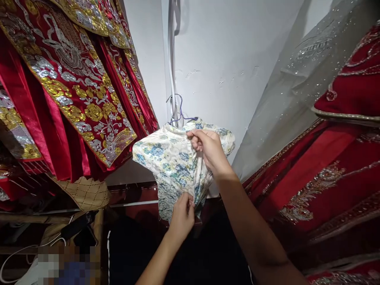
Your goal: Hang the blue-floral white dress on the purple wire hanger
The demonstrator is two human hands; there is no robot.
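A short-sleeved blouse (173,156), white with blue and yellow flowers, hangs in front of me on a thin dark-blue wire hanger (180,109). The hanger's hook is at a white upright rail by the wall. Up near the neckline my right hand (208,148) pinches the edge of the blouse's front opening. Lower on the same edge, close to the hem, my left hand (183,209) grips the cloth between thumb and fingers. Between the two hands the front edge runs nearly straight. Any buttons or fasteners under my fingertips are hidden.
Red garments with gold and silver embroidery (93,113) hang on the left. To the right are a sheer sparkling veil (285,87) and a beaded red dress (308,186). A wooden rack (101,233) at lower left carries a black device (78,225) and white cable.
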